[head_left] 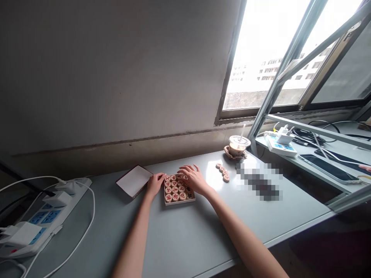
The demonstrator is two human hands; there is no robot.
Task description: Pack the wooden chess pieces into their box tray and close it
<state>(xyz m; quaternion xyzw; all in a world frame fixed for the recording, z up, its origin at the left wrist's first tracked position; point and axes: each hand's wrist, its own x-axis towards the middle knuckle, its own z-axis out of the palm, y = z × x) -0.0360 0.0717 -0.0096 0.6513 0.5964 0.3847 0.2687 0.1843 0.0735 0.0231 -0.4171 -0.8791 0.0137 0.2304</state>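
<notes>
A shallow open box point(180, 202) holds round wooden Chinese chess pieces point(174, 189) with red and black characters, set in rows. My left hand point(155, 183) is at the box's far left corner, its fingers drawn together on the edge. Over the far right part of the box lies my right hand point(193, 179), fingers stretched out and spread above the pieces, some of which it covers. Whether its fingertips press on a piece I cannot tell. To the right, several more chess pieces point(222, 170) lie in a short line on the table. The box lid point(134, 180) rests inside up, left of my left hand.
A lidded drink cup point(238, 146) with a straw stands in a cardboard holder point(228, 153) at the back right. A blurred dark object point(262, 185) lies nearer. Power strips point(48, 220) and white cables occupy the left. Beyond a metal frame, a phone point(329, 168) lies on another table.
</notes>
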